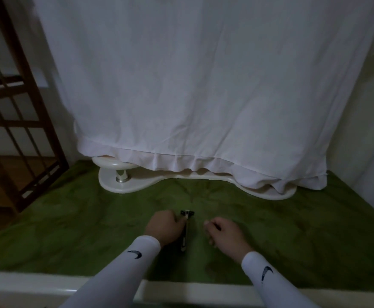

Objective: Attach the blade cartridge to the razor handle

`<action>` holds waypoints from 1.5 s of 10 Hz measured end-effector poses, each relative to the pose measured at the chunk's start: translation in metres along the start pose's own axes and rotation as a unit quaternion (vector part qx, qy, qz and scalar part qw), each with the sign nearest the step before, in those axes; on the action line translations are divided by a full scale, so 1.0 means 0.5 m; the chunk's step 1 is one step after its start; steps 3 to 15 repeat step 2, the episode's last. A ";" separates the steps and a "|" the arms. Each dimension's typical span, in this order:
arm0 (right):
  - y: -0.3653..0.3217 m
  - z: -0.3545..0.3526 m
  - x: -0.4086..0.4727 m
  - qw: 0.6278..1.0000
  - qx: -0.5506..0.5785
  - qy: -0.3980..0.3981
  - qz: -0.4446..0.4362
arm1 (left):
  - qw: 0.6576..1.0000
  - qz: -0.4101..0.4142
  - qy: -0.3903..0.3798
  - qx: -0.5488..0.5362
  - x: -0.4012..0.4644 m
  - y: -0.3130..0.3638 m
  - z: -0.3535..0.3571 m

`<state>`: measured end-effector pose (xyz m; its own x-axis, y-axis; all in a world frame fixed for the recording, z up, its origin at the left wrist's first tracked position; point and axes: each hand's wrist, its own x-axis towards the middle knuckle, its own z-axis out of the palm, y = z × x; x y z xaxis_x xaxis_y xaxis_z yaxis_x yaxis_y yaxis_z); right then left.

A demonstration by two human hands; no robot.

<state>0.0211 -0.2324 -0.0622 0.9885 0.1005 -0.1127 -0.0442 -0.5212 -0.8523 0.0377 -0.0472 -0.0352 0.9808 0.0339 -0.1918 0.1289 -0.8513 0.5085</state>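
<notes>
A razor handle [184, 236] lies on the green cloth [292, 230], pointing away from me. The dark blade cartridge [187, 212] sits at its far end, and whether the two are joined I cannot tell. My left hand [166, 227] rests just left of the handle, its fingers curled against the upper shaft. My right hand [225, 233] hovers to the right of the razor with fingers loosely bent and nothing in it. Both arms wear white sleeves.
A white sheet [192, 85] hangs at the back over a cream curved stand [124, 185]. A dark wooden frame [26, 121] stands at the left. A white edge [26, 283] runs along the near side of the table.
</notes>
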 end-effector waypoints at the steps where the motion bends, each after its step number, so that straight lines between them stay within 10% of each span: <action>1: -0.024 -0.031 -0.016 0.997 -0.040 -0.063 -0.013 | 0.998 0.021 -0.049 -0.042 -0.012 -0.029 -0.037; 2: -0.060 -0.068 -0.032 0.994 -0.023 -0.100 -0.032 | 0.978 0.047 -0.112 -0.168 -0.042 -0.036 -0.086; 15: -0.060 -0.068 -0.032 0.994 -0.023 -0.100 -0.032 | 0.978 0.047 -0.112 -0.168 -0.042 -0.036 -0.086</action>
